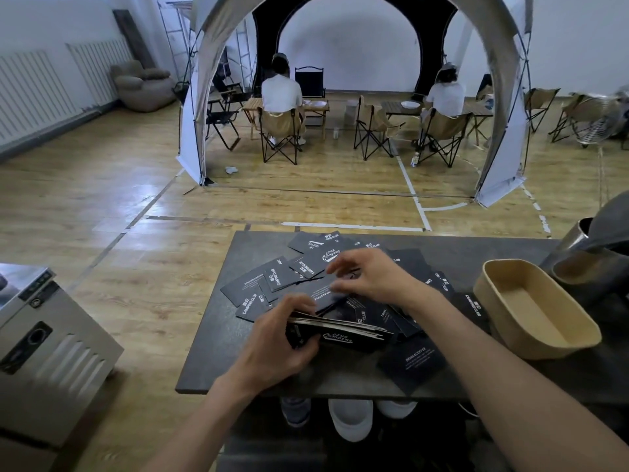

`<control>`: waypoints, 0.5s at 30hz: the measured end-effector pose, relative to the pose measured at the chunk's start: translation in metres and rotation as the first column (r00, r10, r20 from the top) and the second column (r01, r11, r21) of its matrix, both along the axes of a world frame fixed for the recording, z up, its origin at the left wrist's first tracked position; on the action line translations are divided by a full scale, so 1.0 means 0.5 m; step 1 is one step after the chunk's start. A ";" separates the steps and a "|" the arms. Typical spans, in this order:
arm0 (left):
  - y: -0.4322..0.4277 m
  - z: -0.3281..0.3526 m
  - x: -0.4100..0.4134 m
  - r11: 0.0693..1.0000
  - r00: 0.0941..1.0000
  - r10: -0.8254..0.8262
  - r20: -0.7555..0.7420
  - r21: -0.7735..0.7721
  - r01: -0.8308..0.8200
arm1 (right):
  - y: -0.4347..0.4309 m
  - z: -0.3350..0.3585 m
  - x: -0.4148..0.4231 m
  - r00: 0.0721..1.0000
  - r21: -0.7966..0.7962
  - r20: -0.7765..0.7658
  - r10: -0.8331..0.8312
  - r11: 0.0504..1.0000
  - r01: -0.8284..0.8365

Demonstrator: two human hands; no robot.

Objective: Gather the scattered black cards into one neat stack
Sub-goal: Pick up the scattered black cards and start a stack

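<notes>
Cards (pixel 289 277) of thin black stock with white print lie fanned and overlapping across the middle of the tabletop (pixel 218 352), from its far edge toward the near one. One lone card (pixel 412 364) sits apart by the near edge. The left hand (pixel 279 338) grips a stack (pixel 340 330) of them, fingers curled round one short end, just above the tabletop at the front of the spread. The right hand (pixel 371 277) is over the middle of the spread with fingers bent down toward a card. Its fingertips are blurred, so I cannot tell whether it pinches that card or only touches it. Each card looks light, fairly stiff and smooth, so it will likely slide easily but resist lifting where it lies flat on the hard top. The best hold is probably a raised, overlapping corner, or an edge after dragging the card toward the stack. The stack's free end already splays a little and will probably need squaring against the tabletop. A tan tub (pixel 578 338) stands at the right edge, just beside the rightmost cards, with a metal jug (pixel 575 233) behind it. The tub's wall could crowd the fingers when they take those last cards. Nothing else stands among the cards.
</notes>
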State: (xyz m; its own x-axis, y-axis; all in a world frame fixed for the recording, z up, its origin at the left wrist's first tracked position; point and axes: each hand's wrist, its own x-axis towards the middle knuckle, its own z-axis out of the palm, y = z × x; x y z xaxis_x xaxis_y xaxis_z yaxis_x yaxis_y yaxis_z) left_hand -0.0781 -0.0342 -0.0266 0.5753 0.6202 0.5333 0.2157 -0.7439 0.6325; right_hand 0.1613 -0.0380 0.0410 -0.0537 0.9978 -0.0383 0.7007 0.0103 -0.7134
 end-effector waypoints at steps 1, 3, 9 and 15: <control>-0.001 -0.002 -0.003 1.000 1.000 -0.004 -0.004 0.005 0.004 | 0.009 -0.010 0.000 0.991 0.004 0.125 0.057 0.998 -0.058; 0.002 -0.004 -0.010 0.997 1.000 0.011 -0.017 0.077 -0.010 | 0.015 -0.020 -0.007 0.929 -0.048 0.327 0.175 0.984 -0.169; 0.015 -0.012 -0.031 0.994 0.997 0.069 0.044 0.083 -0.073 | -0.006 -0.017 0.017 0.921 0.096 0.358 0.155 0.975 -0.201; 0.037 0.002 -0.028 0.993 0.993 0.096 0.071 0.067 -0.101 | -0.031 0.040 0.006 0.990 -0.053 0.058 0.128 0.991 -0.125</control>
State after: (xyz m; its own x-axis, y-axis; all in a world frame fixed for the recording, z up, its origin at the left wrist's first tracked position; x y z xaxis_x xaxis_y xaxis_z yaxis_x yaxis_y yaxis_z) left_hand -0.0919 -0.0155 -0.0255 0.4743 0.6313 0.6136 0.2484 -0.7646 0.5947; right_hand 0.1644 -0.0537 0.0608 -0.1754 0.9800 -0.0945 0.7383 0.0674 -0.6711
